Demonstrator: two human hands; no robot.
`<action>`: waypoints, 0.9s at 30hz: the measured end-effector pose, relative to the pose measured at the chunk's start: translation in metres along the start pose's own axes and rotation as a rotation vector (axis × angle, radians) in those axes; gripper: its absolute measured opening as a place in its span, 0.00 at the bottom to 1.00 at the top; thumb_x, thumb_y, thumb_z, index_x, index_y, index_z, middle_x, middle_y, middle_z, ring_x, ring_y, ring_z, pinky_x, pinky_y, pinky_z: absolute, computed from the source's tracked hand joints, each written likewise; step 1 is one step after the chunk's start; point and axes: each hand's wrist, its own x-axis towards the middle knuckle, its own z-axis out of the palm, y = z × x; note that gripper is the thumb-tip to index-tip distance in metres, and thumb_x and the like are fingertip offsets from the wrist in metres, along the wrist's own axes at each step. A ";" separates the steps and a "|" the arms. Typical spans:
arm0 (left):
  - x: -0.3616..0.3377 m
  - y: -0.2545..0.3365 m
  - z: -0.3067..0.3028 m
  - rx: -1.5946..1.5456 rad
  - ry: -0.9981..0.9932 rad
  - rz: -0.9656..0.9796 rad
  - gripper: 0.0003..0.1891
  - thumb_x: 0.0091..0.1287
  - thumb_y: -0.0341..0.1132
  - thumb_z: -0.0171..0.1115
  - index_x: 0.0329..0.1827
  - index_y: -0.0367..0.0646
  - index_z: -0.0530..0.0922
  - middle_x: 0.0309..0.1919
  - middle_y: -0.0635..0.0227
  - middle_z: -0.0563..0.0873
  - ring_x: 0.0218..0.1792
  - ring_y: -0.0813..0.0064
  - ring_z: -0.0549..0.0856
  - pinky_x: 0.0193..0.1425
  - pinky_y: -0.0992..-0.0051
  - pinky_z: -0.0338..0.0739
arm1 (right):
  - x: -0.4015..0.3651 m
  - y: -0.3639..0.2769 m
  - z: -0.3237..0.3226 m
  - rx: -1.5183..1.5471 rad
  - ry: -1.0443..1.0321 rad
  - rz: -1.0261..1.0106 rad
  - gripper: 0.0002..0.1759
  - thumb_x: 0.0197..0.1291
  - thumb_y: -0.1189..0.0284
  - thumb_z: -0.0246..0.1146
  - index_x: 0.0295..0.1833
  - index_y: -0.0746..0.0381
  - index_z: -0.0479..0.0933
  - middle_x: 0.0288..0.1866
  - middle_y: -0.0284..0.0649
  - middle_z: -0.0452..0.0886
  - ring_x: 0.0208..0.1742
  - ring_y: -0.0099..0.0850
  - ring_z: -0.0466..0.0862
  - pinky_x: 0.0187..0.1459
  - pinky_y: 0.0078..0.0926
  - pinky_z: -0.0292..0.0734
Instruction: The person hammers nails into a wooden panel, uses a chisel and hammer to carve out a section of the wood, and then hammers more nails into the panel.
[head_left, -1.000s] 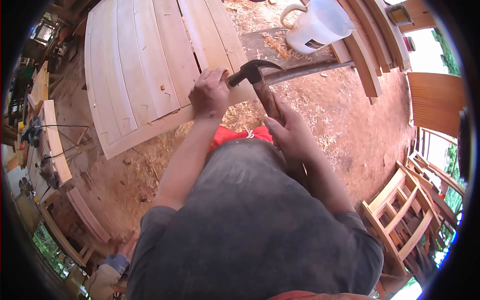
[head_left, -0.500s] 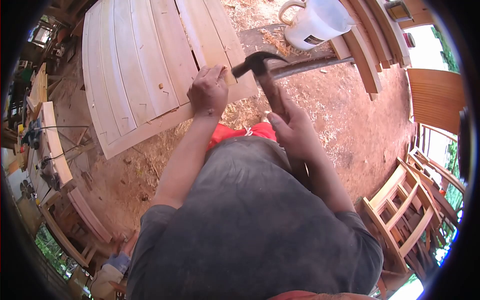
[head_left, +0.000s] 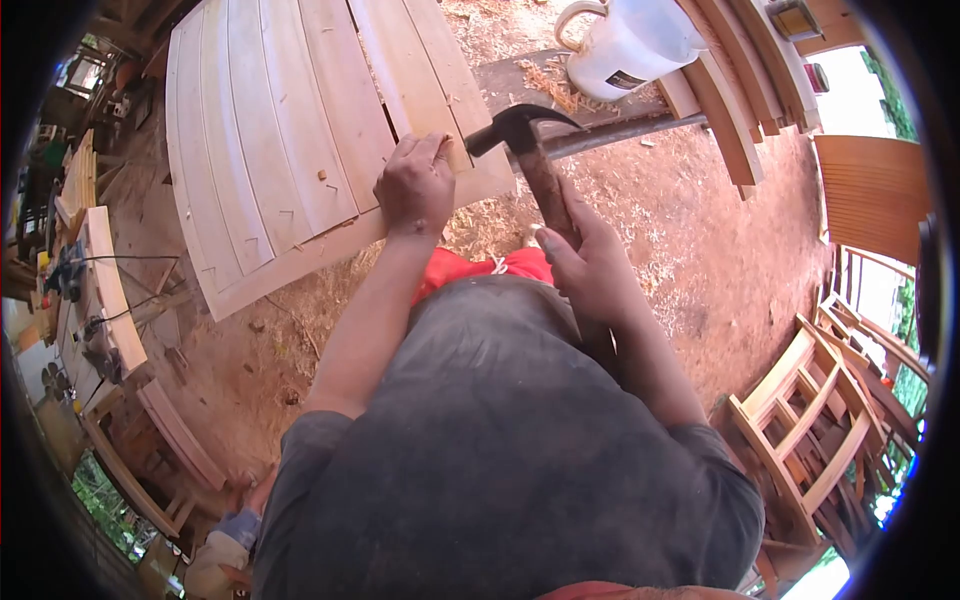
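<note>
- Nearest, at six o'clock with twelve at the top of our view, we see a dark shirt (head_left: 520,440).
- At two o'clock our right hand (head_left: 588,255) is wrapped firmly around the handle of a claw hammer (head_left: 541,178); its head lies near twelve, the striking face turned toward our other hand, just beside it.
- At eleven our left hand (head_left: 417,188) has its fingers drawn narrow over the panel's near corner; we cannot tell whether anything small is pinched between them.
- From ten to twelve spreads the slatted wooden panel (head_left: 300,120), with thin nail-like pieces (head_left: 287,211) and a small wood block (head_left: 322,174) on it.
- We judge the step in hand to be hammering at that corner; the next move calls for a steady left hand, a square hammer face and fingertips kept clear.
- Farther out, toward one, a white jug (head_left: 630,55) rests on a shaving-strewn surface (head_left: 510,85), with curved boards (head_left: 728,120) near two.
- Farthest, at four, we make out a wooden frame (head_left: 805,422).
</note>
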 end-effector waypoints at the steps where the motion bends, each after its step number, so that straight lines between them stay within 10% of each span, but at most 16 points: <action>1: -0.001 0.000 0.000 0.002 -0.004 -0.005 0.07 0.71 0.39 0.72 0.46 0.51 0.91 0.39 0.63 0.89 0.40 0.53 0.91 0.45 0.55 0.86 | 0.000 0.000 0.000 -0.002 -0.001 0.007 0.38 0.75 0.72 0.62 0.87 0.64 0.59 0.39 0.43 0.81 0.36 0.32 0.81 0.40 0.31 0.78; 6: 0.002 0.001 0.002 -0.014 0.018 0.013 0.07 0.72 0.40 0.71 0.47 0.50 0.91 0.39 0.63 0.89 0.41 0.53 0.91 0.45 0.55 0.86 | 0.003 0.004 0.010 -0.168 -0.001 -0.131 0.37 0.73 0.70 0.64 0.84 0.66 0.63 0.50 0.64 0.88 0.52 0.57 0.90 0.57 0.45 0.82; 14: -0.003 -0.015 -0.046 -0.250 -0.059 0.167 0.08 0.72 0.36 0.72 0.47 0.43 0.93 0.34 0.59 0.91 0.34 0.63 0.89 0.40 0.62 0.82 | -0.005 0.001 -0.032 0.258 0.018 0.025 0.27 0.70 0.70 0.69 0.70 0.69 0.73 0.38 0.38 0.84 0.35 0.23 0.83 0.39 0.30 0.81; 18: 0.028 -0.035 -0.090 -0.311 -0.083 0.176 0.07 0.72 0.31 0.74 0.49 0.39 0.93 0.27 0.72 0.88 0.27 0.85 0.74 0.31 0.79 0.67 | 0.026 0.018 -0.036 -0.048 0.166 -0.019 0.21 0.67 0.67 0.71 0.57 0.70 0.78 0.38 0.49 0.88 0.36 0.38 0.88 0.42 0.40 0.82; 27: 0.053 -0.001 -0.096 -0.734 -0.570 -0.101 0.09 0.77 0.33 0.71 0.48 0.34 0.90 0.34 0.77 0.88 0.34 0.91 0.79 0.38 0.84 0.72 | -0.006 0.035 0.007 -0.153 0.431 0.126 0.19 0.62 0.60 0.72 0.43 0.67 0.81 0.34 0.57 0.86 0.39 0.58 0.87 0.44 0.51 0.79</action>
